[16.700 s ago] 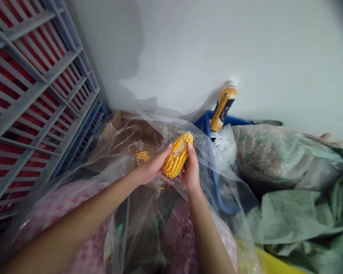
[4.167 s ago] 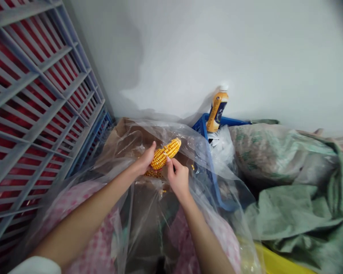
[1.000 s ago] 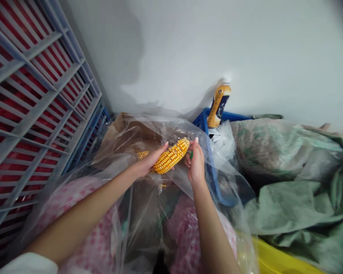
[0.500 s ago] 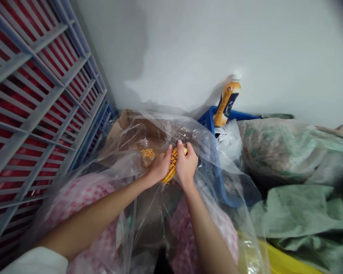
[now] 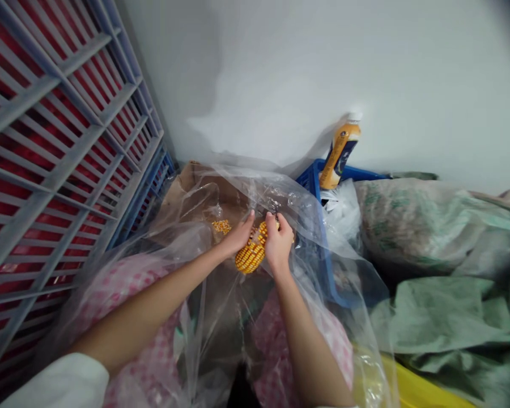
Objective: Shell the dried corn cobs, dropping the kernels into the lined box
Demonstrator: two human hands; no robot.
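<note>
A yellow corn cob is held over a clear plastic sheet that lines a brown cardboard box. My left hand cups the cob from the left, fingers wrapped on it. My right hand is closed round the cob's far end, and something small and dark pokes up between its fingers there. A small heap of loose yellow kernels lies on the plastic just left of my hands.
A grey slatted crate with red behind it leans at the left. An orange bottle stands in a blue basket against the white wall. Green sacks fill the right; a yellow edge shows at the bottom.
A second ago the cob lay sideways between my hands with the right hand at its tip. Both hands have closed round it, and it has turned end-on and dropped slightly.
</note>
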